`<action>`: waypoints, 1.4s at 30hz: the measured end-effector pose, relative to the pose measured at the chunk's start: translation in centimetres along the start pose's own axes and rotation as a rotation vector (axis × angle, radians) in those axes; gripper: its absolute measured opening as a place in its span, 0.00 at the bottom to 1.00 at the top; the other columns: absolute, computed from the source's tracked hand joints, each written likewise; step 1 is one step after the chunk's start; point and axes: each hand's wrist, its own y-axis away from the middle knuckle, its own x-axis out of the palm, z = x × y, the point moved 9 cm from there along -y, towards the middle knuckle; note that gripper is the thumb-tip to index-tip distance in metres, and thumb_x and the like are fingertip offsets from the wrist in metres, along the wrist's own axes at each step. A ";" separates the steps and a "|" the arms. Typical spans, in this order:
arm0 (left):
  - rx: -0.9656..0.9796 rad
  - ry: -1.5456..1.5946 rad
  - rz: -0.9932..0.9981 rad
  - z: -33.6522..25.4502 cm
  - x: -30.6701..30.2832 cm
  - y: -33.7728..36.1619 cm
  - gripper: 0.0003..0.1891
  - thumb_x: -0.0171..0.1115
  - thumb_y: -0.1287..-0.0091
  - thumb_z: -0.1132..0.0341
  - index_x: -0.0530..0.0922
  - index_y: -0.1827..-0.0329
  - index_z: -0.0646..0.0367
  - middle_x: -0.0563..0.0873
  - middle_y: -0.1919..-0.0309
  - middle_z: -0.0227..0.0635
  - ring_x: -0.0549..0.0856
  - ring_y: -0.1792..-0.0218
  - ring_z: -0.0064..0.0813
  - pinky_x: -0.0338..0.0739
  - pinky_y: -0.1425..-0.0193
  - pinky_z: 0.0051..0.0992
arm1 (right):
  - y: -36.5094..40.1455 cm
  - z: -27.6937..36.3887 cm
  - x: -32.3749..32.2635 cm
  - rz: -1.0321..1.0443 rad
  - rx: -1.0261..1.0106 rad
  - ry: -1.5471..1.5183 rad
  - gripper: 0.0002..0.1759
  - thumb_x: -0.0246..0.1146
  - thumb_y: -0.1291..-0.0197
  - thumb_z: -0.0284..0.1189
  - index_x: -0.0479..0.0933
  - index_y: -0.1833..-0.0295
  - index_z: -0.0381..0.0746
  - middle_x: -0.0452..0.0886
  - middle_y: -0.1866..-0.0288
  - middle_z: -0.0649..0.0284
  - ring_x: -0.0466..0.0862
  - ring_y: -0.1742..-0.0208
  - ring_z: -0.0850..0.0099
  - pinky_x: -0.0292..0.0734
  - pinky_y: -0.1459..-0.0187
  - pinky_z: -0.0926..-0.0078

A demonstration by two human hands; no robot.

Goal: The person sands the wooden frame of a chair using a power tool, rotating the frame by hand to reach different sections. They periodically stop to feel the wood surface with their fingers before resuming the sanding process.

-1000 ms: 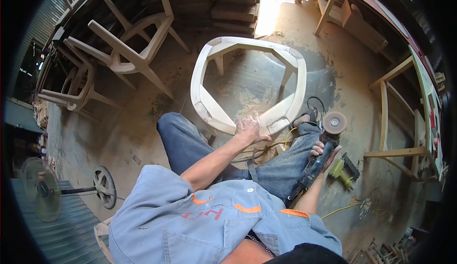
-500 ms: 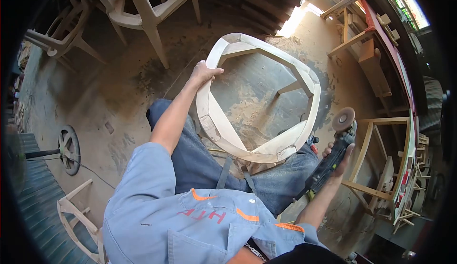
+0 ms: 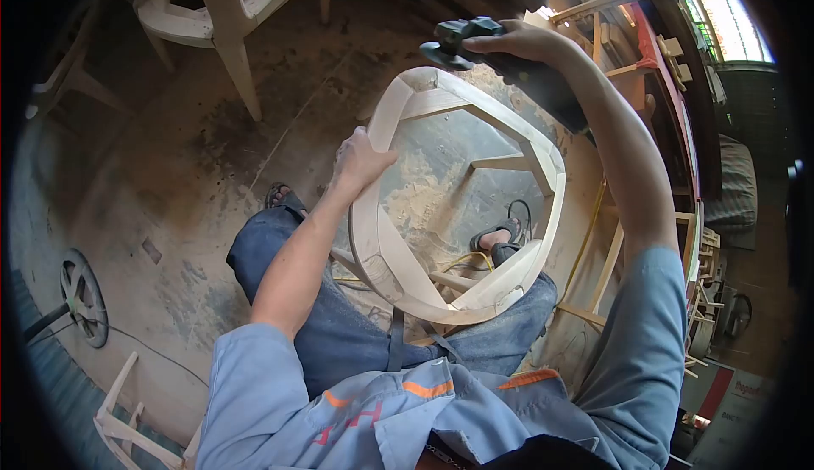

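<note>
A pale wooden chair frame (image 3: 366,237), a rounded ring with angled corner joints and legs, stands in front of my knees. My left hand (image 3: 362,162) is closed around the frame's left side, thumb over the top edge. Above the frame's far side, my right hand (image 3: 527,42) grips a dark angle grinder (image 3: 543,92). The grinder's disc (image 3: 446,56) points left, over the far corner of the ring and apart from it as far as I can tell. Part of the grinder's body is hidden behind my forearm.
More wooden chair frames (image 3: 229,33) stand at upper left, another (image 3: 127,423) at lower left. A spoked wheel (image 3: 83,296) is on the left. Wooden racks line the right. A yellow cord (image 3: 585,245) runs beside my right knee. Sawdust covers the floor.
My right hand has swung the grinder from beside my right knee up and across to the frame's far side. My left hand keeps hold of the frame, which has turned slightly.
</note>
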 end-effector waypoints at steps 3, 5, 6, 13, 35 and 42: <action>0.018 -0.035 -0.032 0.0 0.2 0.2 0.31 0.74 0.47 0.55 0.82 0.45 0.70 0.92 0.60 0.52 0.93 0.59 0.45 0.86 0.50 0.38 | -2.6 1.1 2.0 0.132 0.064 0.053 0.50 0.74 0.54 0.73 0.87 0.47 0.35 0.88 0.63 0.54 0.89 0.68 0.66 0.85 0.58 0.66; 0.009 -0.025 -0.029 0.0 0.0 0.3 0.30 0.73 0.46 0.56 0.81 0.44 0.70 0.92 0.61 0.51 0.93 0.61 0.43 0.86 0.50 0.38 | -3.4 0.6 3.0 0.242 0.117 0.041 0.50 0.73 0.53 0.74 0.87 0.48 0.36 0.88 0.62 0.54 0.89 0.68 0.67 0.85 0.58 0.66; -0.002 -0.019 -0.020 0.0 0.0 0.3 0.30 0.73 0.46 0.57 0.81 0.45 0.70 0.92 0.62 0.51 0.93 0.63 0.42 0.86 0.52 0.37 | -3.5 0.5 3.5 0.292 0.143 0.037 0.49 0.73 0.53 0.74 0.87 0.48 0.36 0.88 0.62 0.54 0.89 0.68 0.67 0.85 0.58 0.66; -0.008 0.027 0.016 -0.7 -0.4 0.7 0.27 0.73 0.45 0.59 0.80 0.49 0.72 0.90 0.71 0.46 0.92 0.71 0.35 0.85 0.62 0.34 | -1.7 -5.0 4.4 0.324 0.268 -0.128 0.48 0.71 0.51 0.75 0.84 0.48 0.38 0.87 0.63 0.56 0.89 0.69 0.68 0.85 0.63 0.70; -0.041 0.085 0.050 -2.1 -0.7 1.1 0.22 0.71 0.46 0.59 0.82 0.57 0.71 0.88 0.75 0.43 0.90 0.76 0.32 0.84 0.67 0.32 | 7.5 -23.2 4.0 0.270 0.577 -0.284 0.49 0.69 0.49 0.75 0.82 0.46 0.38 0.86 0.61 0.53 0.89 0.67 0.66 0.85 0.64 0.69; -0.055 0.101 0.066 -2.1 -0.6 1.3 0.22 0.71 0.45 0.60 0.81 0.55 0.72 0.87 0.73 0.42 0.88 0.76 0.30 0.82 0.69 0.32 | 11.3 -28.7 3.4 0.244 0.671 -0.322 0.49 0.70 0.51 0.74 0.84 0.44 0.39 0.87 0.61 0.52 0.89 0.68 0.68 0.84 0.65 0.69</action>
